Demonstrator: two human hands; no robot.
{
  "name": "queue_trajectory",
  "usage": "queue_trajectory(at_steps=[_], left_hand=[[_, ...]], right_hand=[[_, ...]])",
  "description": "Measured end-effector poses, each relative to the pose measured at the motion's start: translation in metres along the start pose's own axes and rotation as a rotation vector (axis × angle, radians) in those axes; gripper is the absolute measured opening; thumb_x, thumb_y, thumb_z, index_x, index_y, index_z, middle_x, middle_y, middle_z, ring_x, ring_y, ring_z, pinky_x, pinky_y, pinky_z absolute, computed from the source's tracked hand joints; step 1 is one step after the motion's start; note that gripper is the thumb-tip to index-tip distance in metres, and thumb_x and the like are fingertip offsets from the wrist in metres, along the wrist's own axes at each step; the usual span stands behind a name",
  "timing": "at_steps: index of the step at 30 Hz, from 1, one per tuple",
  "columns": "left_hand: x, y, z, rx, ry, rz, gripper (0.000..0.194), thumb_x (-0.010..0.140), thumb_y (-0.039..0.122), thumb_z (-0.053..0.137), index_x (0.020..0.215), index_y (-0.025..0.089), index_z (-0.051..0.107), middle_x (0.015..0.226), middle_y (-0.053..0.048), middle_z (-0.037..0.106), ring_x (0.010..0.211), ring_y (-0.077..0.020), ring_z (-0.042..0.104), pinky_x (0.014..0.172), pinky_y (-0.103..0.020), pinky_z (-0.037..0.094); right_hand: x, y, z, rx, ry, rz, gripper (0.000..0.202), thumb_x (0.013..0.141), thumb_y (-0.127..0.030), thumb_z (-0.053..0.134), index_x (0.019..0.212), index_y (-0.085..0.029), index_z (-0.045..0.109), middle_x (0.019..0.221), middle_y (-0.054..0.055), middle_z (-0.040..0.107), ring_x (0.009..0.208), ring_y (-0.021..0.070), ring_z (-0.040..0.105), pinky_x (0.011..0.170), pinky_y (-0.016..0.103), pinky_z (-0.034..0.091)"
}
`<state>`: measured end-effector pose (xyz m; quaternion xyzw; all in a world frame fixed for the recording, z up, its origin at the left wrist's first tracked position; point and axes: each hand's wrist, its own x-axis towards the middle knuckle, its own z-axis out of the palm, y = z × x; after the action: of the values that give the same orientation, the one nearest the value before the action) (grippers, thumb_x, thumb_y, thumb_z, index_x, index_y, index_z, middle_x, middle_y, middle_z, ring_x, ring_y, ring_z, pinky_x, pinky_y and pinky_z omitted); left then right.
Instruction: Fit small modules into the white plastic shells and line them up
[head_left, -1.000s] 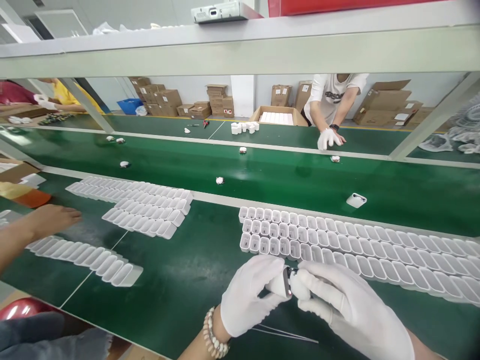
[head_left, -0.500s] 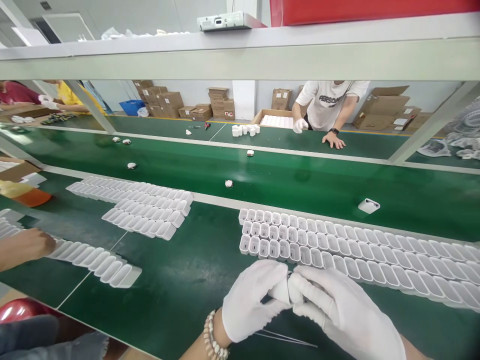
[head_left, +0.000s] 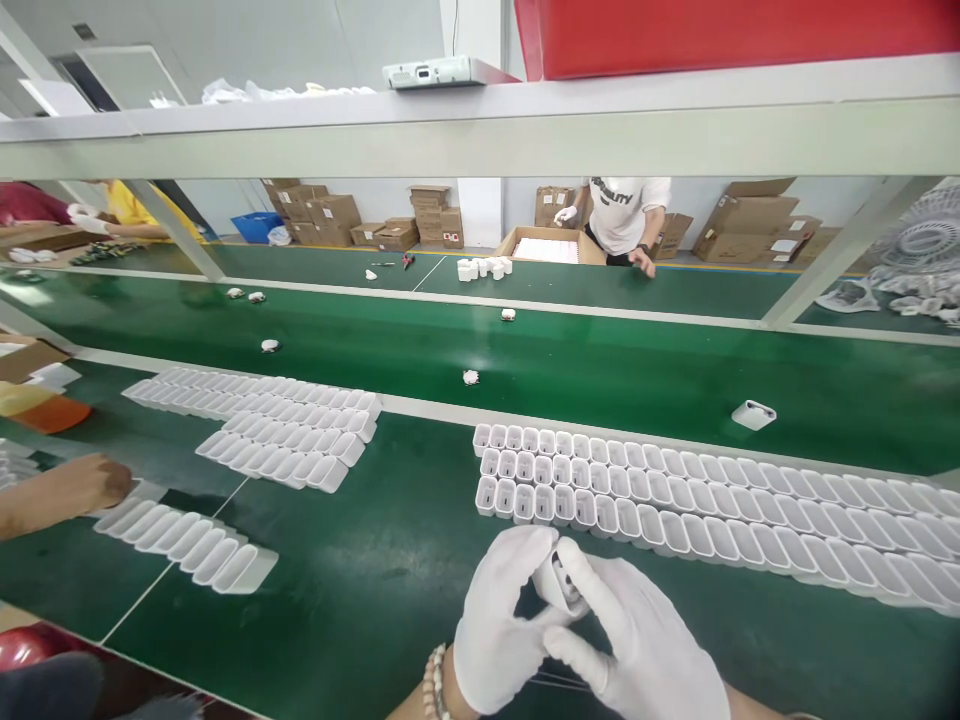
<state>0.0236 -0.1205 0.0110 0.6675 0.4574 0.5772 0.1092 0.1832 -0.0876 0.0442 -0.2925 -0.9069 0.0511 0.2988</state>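
Low over the front of the green bench, both my gloved hands are around one small white plastic housing [head_left: 551, 585]. My left hand [head_left: 495, 625] grips it between thumb and fingers. At its open end, which shows small parts inside, the index fingertip of my right hand [head_left: 645, 635] presses on the housing, with the thumb lower down near its edge. The right fingers partly cover that end, so what sits inside is unclear. Just beyond my hands stand rows of similar open white housings [head_left: 679, 490]. Thin white sticks [head_left: 559, 682] lie beneath my hands.
More housings [head_left: 292, 425] stand in rows to the left, near a co-worker's bare hand [head_left: 94, 482]. A green conveyor belt [head_left: 600, 365] carries small white parts [head_left: 471, 377] and a housing [head_left: 754, 414]. Overhead runs a shelf [head_left: 450, 140]. Across the belt stands a person [head_left: 626, 215].
The housing in my hands has turned so its open end shows, and my right hand has shifted left. Parts on the belt have moved slightly right. The person opposite has moved left.
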Motion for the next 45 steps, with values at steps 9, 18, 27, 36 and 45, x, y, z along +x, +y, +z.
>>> queue_trajectory(at_steps=[9, 18, 27, 36, 45], left_hand=[[0.009, 0.001, -0.004, -0.012, -0.179, -0.029, 0.073, 0.075, 0.033, 0.077, 0.136, 0.022, 0.039, 0.118, -0.012, 0.059, 0.108, -0.0237, 0.061, 0.090, -0.035, 0.055], [0.020, 0.006, -0.009, 0.080, -0.420, -0.173, 0.034, 0.056, 0.041, 0.079, 0.072, 0.018, 0.060, 0.062, 0.001, 0.057, 0.055, -0.0138, 0.054, 0.055, -0.027, 0.044], [0.020, 0.008, -0.003, -0.009, -0.386, -0.671, 0.036, 0.050, 0.036, 0.082, 0.076, 0.018, 0.064, 0.073, -0.002, 0.065, 0.063, -0.0181, 0.060, 0.059, -0.029, 0.048], [0.061, -0.046, -0.073, 0.033, -0.317, -0.766, 0.039, 0.089, 0.040, 0.048, 0.117, 0.016, 0.060, 0.096, -0.008, 0.068, 0.083, -0.0196, 0.064, 0.073, -0.033, 0.054], [0.063, -0.150, -0.061, 0.134, -0.319, -0.625, 0.078, 0.065, 0.008, 0.065, 0.140, 0.020, 0.044, 0.148, -0.010, 0.043, 0.139, -0.0260, 0.035, 0.117, -0.040, 0.026]], right_hand=[[0.009, 0.019, -0.020, 0.592, -0.257, 0.403, 0.038, 0.093, -0.041, 0.047, 0.123, -0.023, 0.059, 0.100, 0.007, 0.073, 0.083, 0.0207, 0.070, 0.074, 0.031, 0.058], [0.025, 0.020, -0.028, 0.854, -0.631, 0.562, 0.034, 0.079, -0.031, 0.059, 0.111, -0.020, 0.067, 0.101, 0.006, 0.071, 0.094, 0.0239, 0.066, 0.083, 0.032, 0.053], [0.026, 0.022, -0.001, 1.367, -0.526, 0.863, 0.037, 0.080, -0.050, 0.064, 0.074, -0.013, 0.062, 0.052, 0.000, 0.061, 0.044, 0.0125, 0.059, 0.042, 0.019, 0.041], [0.048, 0.036, 0.003, 1.554, -0.395, 1.167, 0.036, 0.082, -0.052, 0.065, 0.090, -0.017, 0.064, 0.072, 0.000, 0.064, 0.055, 0.0054, 0.057, 0.045, 0.012, 0.038], [0.130, 0.162, 0.014, 0.555, -0.091, 0.867, 0.032, 0.087, -0.030, 0.061, 0.118, -0.019, 0.058, 0.102, 0.007, 0.069, 0.093, 0.0200, 0.064, 0.085, 0.035, 0.051]])
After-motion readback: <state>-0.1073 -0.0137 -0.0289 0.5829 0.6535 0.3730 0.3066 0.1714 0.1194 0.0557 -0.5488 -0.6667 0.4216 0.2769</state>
